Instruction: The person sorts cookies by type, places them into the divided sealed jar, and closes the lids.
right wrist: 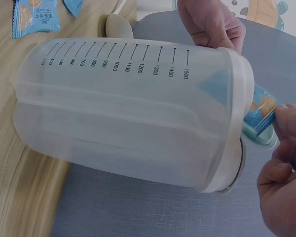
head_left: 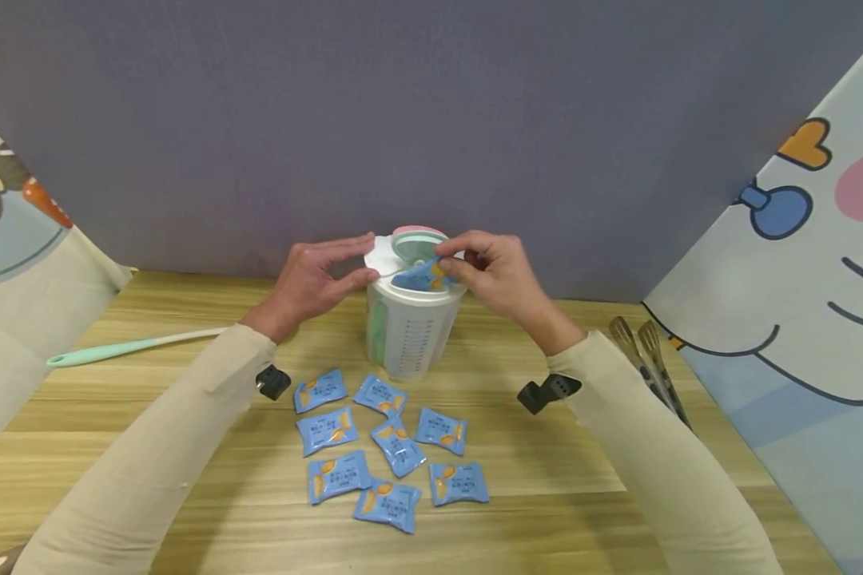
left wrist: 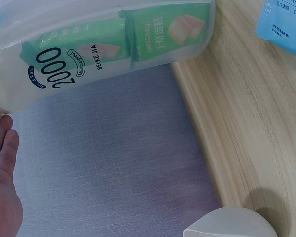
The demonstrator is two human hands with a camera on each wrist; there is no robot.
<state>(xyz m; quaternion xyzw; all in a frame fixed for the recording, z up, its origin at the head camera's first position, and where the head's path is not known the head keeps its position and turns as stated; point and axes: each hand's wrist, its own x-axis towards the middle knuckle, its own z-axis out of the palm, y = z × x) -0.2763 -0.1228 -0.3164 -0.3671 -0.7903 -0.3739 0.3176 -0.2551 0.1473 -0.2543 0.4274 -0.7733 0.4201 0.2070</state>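
Observation:
A tall translucent storage canister [head_left: 408, 343] with measuring marks and a white lid [head_left: 383, 257] stands upright on the table. One flap of the lid is raised, with a pale green underside [head_left: 410, 246]. My right hand [head_left: 499, 271] pinches a blue snack packet [head_left: 420, 277] at one corner. That packet sits partly in the lid opening; its lower end shows through the wall in the right wrist view. My left hand [head_left: 316, 279] rests straight fingers and thumb against the lid's left edge. Green snack packets [left wrist: 170, 32] are inside one side of the canister.
Several blue snack packets [head_left: 397, 447] lie on the table in front of the canister. To the left is a long-handled utensil with a mint grip [head_left: 108, 352]. Two slotted metal utensils [head_left: 650, 359] lie at the right. A grey panel [head_left: 431, 120] rises behind.

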